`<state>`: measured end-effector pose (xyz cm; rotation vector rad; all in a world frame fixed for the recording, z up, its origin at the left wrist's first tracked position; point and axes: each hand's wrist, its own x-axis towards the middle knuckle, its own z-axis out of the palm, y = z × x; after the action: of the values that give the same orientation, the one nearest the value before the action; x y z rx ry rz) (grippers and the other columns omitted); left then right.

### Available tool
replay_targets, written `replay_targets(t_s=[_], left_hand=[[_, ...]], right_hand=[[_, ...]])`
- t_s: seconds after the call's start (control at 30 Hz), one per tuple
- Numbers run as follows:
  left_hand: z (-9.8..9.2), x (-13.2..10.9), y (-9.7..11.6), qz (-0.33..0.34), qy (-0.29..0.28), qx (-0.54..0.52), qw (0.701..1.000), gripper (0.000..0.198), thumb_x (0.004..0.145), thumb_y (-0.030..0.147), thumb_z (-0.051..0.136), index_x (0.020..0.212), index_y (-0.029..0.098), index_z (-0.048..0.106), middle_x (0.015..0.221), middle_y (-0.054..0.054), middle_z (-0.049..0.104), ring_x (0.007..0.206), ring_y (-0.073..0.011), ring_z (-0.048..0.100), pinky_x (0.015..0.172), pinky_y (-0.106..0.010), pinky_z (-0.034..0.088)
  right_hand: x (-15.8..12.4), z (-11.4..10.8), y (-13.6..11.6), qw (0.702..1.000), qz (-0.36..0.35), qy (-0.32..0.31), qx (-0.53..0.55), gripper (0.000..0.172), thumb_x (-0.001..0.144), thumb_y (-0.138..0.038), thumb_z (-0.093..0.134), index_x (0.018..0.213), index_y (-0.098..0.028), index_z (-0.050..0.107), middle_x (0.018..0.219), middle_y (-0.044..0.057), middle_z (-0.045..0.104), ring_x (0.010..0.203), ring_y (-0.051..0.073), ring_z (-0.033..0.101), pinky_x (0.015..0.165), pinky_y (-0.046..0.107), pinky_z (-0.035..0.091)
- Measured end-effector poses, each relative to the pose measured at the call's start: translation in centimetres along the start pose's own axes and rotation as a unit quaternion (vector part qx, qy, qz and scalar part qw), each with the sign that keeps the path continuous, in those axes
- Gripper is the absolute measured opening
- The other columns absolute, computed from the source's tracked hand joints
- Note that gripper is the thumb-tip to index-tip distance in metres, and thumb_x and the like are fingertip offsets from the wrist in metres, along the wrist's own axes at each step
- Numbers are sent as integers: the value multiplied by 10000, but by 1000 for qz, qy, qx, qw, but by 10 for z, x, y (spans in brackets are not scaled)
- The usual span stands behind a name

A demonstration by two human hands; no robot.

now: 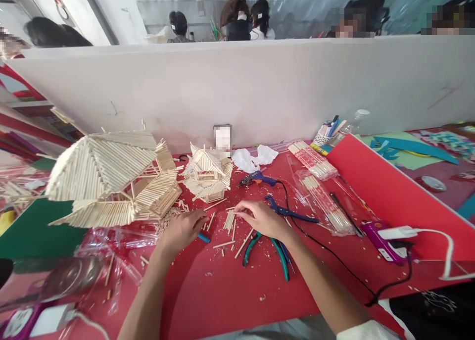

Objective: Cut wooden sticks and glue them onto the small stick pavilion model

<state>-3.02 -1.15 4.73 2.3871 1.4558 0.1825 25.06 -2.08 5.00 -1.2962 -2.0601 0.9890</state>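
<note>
My left hand (184, 229) is above the red table with its fingers curled and fingertips together. Whatever it may hold is hidden. A blue-handled tool (204, 237) lies partly beneath it, beside loose cut sticks. Thumb and finger of my right hand (261, 218) come together at a small row of short wooden sticks (229, 221); I cannot make out what is pinched there. Beyond my hands stands a small stick-built pavilion model (208, 174). To its left is a larger stick pavilion (111, 176) with a wide sloping roof.
Teal-handled pliers (284, 261), blue pliers (293, 214) and a corded blue glue gun (263, 178) lie near my right arm. Farther right are packs of sticks (328, 206), a red board (401, 201) and a purple power strip (384, 242). A white partition (260, 87) rises behind.
</note>
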Motion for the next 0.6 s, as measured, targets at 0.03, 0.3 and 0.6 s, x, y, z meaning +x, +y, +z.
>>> replay_targets(t_s=[0.03, 0.3, 0.6], left_hand=[[2, 0, 1, 23, 14, -29, 999, 285, 1019, 365, 432, 1063, 250, 689, 987, -61, 761, 858, -198, 713, 747, -264, 474], [16, 6, 3, 46, 98, -164, 980, 252, 1006, 334, 494, 1074, 219, 708, 978, -58, 750, 865, -174, 695, 810, -277, 505], [21, 11, 1, 7, 184, -239, 953, 215, 965, 340, 566, 1014, 216, 734, 901, -45, 732, 673, -145, 615, 657, -263, 474]], right_hand=[[2, 1, -4, 1000, -3, -5, 8, 137, 981, -222, 565, 1042, -225, 687, 1059, 30, 755, 939, 172, 698, 793, 257, 483], [30, 10, -20, 998, -54, -22, -15, 119, 929, -194, 665, 966, -231, 771, 982, 21, 779, 896, 170, 710, 807, 266, 502], [55, 16, -15, 996, -92, -18, 4, 141, 939, -270, 675, 1008, -258, 797, 980, 14, 796, 862, 158, 724, 763, 264, 528]])
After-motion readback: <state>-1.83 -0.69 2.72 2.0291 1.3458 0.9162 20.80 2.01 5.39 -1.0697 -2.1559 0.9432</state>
